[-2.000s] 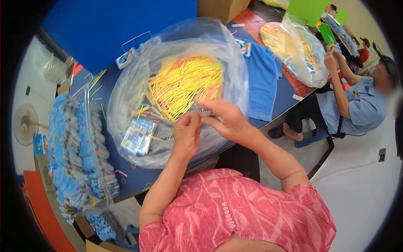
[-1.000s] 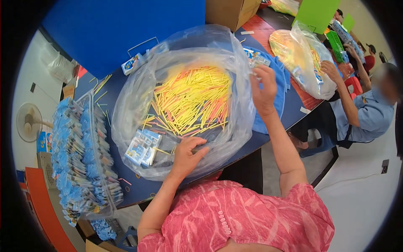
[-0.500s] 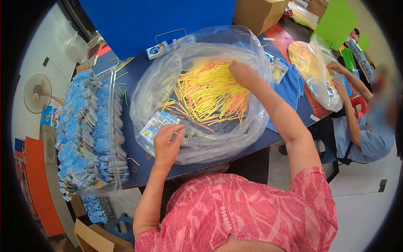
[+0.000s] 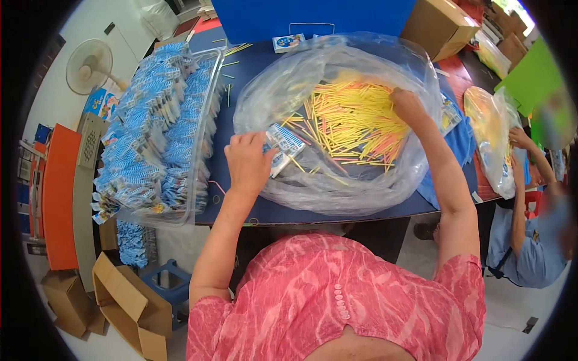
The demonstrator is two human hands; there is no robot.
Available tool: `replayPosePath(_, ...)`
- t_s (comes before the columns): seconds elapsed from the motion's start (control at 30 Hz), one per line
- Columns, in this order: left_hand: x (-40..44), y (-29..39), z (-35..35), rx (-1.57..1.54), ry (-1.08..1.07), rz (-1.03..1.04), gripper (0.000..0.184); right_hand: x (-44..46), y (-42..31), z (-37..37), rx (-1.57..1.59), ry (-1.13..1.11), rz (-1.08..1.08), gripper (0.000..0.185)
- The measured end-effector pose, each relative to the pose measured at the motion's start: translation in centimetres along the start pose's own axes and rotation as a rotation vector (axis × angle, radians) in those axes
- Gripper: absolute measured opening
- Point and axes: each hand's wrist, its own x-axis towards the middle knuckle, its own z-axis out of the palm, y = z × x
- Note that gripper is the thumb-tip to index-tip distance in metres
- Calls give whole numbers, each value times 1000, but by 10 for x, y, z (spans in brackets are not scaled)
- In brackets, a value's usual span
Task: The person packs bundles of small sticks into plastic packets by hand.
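Observation:
A large clear plastic bag (image 4: 271, 78) lies spread open on the dark blue table, with a heap of yellow and pink straws (image 4: 355, 120) inside. At the bag's left side lie blue-and-white printed packets (image 4: 284, 143), seemingly stacked. My left hand (image 4: 245, 161) is beside their left edge, thumb apart from the fingers, with nothing visible in it. At the heap's right edge, my right hand (image 4: 409, 107) reaches down into the bag, fingers bent and close together. Whatever lies between those fingertips is hidden.
Left of the bag stands a clear tray (image 4: 211, 90) packed with rows of blue packets (image 4: 144, 132). A blue panel (image 4: 313, 18) and cardboard box (image 4: 439, 27) border the back. To the right are a blue cloth (image 4: 460, 144) and another person's hands (image 4: 521, 139) at a second bag.
The view has shifted, so the table appears farther right and higher. My left hand has moved from the packets' front to their left side. The right hand stays at the heap's edge.

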Motion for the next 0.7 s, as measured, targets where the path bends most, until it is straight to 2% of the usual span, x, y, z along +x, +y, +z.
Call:
replayPosePath(0.1, 7, -6, 11, 179, -180, -82, 43, -1, -5, -24, 0, 29, 82, 12)
replayPosePath(0.2, 8, -12, 10, 186, -152, -96, 42, 0, -14, -47, 226, 291, 122, 12)
replayPosePath(0.23, 9, -12, 12, 182, -136, -98, 41, -3, -20, -52, 208, 286, 143, 12)
replayPosePath(0.3, 10, -16, 19, 115, -125, -78, 39, -7, -44, -67, 1013, 176, 475, 17)
replayPosePath(0.33, 8, -20, 20, 80, -113, -90, 38, -9, -55, -75, 999, 183, 484, 17)
replayPosePath(0.4, 5, -24, 21, 51, -110, -108, 36, -14, -80, -83, 1212, 60, 518, 20)
replayPosePath(0.53, 6, -29, 20, 104, -68, -47, 22, -24, -108, -43, 1144, -104, 460, 19)
replayPosePath(0.63, 12, -27, 12, -215, -53, -206, 19, -27, -114, -39, 1136, -94, 461, 17)
replayPosePath(0.67, 15, -19, 6, -217, -54, -205, 19, -28, -116, -40, 1131, -88, 459, 16)
replayPosePath(0.7, 19, -3, -1, -494, -122, -250, 18, -29, -117, -44, 1129, -85, 461, 16)
